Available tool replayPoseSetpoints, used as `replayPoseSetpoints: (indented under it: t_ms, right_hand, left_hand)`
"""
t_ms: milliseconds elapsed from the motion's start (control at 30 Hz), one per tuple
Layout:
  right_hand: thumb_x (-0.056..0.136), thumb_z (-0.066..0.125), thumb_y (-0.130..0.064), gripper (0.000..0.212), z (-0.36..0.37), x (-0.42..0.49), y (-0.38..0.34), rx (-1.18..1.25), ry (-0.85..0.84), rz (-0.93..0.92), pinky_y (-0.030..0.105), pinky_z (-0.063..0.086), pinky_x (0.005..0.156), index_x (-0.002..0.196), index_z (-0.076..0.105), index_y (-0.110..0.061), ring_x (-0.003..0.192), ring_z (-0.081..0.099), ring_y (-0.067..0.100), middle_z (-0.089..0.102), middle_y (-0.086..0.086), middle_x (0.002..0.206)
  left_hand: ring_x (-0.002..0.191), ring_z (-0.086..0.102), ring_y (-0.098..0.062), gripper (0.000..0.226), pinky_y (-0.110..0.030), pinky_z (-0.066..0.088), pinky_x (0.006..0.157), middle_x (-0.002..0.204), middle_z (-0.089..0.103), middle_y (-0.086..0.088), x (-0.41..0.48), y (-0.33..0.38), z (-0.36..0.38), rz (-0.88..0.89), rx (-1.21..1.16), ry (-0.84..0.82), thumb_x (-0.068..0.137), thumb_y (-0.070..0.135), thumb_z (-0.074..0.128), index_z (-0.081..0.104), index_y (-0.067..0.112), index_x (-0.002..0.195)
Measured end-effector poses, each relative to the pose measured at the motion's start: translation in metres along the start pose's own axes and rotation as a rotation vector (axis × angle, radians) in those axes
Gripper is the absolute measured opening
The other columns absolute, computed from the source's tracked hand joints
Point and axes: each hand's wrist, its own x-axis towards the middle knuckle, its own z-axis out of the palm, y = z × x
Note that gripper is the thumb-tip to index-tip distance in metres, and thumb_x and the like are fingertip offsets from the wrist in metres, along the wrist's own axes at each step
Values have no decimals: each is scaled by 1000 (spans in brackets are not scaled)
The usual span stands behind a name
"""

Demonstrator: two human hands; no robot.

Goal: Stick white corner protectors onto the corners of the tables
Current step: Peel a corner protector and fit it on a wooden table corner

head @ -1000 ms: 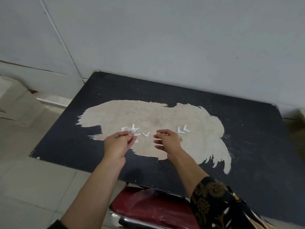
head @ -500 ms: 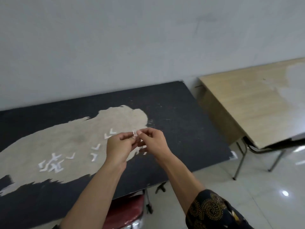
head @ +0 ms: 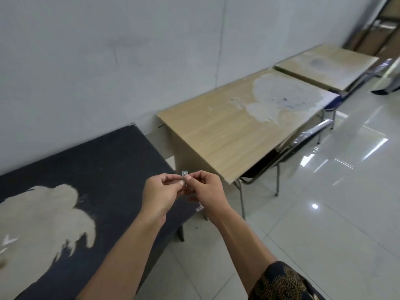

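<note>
The left hand and right hand are pinching a corner protector between their fingers; it is looking light, bendy, likely sticky, so best held by its edges.

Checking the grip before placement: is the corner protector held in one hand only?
No, the left hand and the right hand both pinch the corner protector between them.

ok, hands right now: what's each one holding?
Left hand: closed, pinching the protector.
Right hand: closed, pinching the same protector.
</note>
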Motion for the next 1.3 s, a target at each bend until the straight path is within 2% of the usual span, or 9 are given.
replayPoseSetpoints:
  t_ms: [100, 200, 333, 500, 700, 833, 1067, 1200, 1300]
  right_hand:
    - [95, 68, -17, 12, -45, 3, -5, 41, 64, 13, 30, 56, 57, 86, 69, -10, 65, 70, 18, 73, 5, 71]
    - [95, 67, -16, 12, -87, 8, -8, 117, 118, 29, 23, 52, 52, 85, 68, -9, 60, 69, 12, 72, 2, 68]
    - [96, 67, -19, 13, -128, 19, -10, 190, 204, 25, 27, 54, 55, 86, 68, -9, 58, 67, 10, 71, 2, 68]
    - [94, 69, -21, 16, -175, 43, -18, 240, 312, 38, 29, 55, 56, 88, 68, -7, 60, 63, 12, 71, 5, 74]
    - [94, 68, -17, 12, -248, 83, -45, 243, 426, 13, 29, 55, 55, 89, 67, -6, 61, 63, 15, 69, 9, 76]
    - [93, 70, -19, 12, -298, 102, -59, 202, 532, -26, 33, 58, 60, 98, 66, -8, 60, 65, 12, 71, 2, 76]
    - [92, 72, -18, 14, -400, 123, -72, 216, 680, -71, 28, 56, 57, 103, 63, -15, 65, 69, 14, 72, 12, 89]
    - [92, 72, -18, 12, -474, 147, -80, 161, 709, -115, 25, 54, 55, 100, 64, -18, 65, 69, 14, 72, 10, 90]
    - [92, 72, -19, 9, -536, 167, -91, 101, 699, -134, 25, 54, 55, 99, 67, -18, 64, 69, 13, 71, 7, 88]
  left_hand:
    - [81, 76, -16, 9, -28, 61, 74, 85, 77, -7, 3, 6, 46, 21, 55, -62, 86, 1, 74, 75, 10, 90]
    - [83, 75, -16, 12, -22, 60, 70, 89, 76, -7, 5, 13, 89, 37, 99, -138, 86, 2, 75, 74, 10, 95]
    - [74, 75, -8, 17, -15, 57, 64, 90, 75, -9, 14, 23, 133, 54, 111, -241, 90, -4, 68, 68, 7, 102]
    - [78, 76, -18, 20, -26, 61, 73, 87, 77, -10, 39, 35, 189, 69, 90, -322, 89, -3, 69, 66, 2, 109]
    - [78, 76, -21, 11, -36, 62, 75, 88, 76, -8, 78, 61, 273, 170, 134, -410, 89, 8, 73, 70, 13, 98]
    - [76, 75, -15, 10, -32, 61, 71, 85, 76, -4, 97, 78, 335, 221, 179, -496, 89, 11, 74, 72, 15, 98]
    - [77, 75, -13, 9, -22, 59, 66, 85, 76, -2, 105, 97, 455, 299, 246, -616, 89, 16, 75, 72, 14, 98]
    - [74, 75, -12, 9, -27, 61, 68, 82, 75, 0, 111, 109, 535, 357, 271, -615, 88, 18, 75, 72, 17, 96]
    - [73, 74, -11, 9, -25, 60, 65, 83, 75, -1, 113, 118, 597, 392, 273, -581, 88, 18, 75, 71, 16, 95]
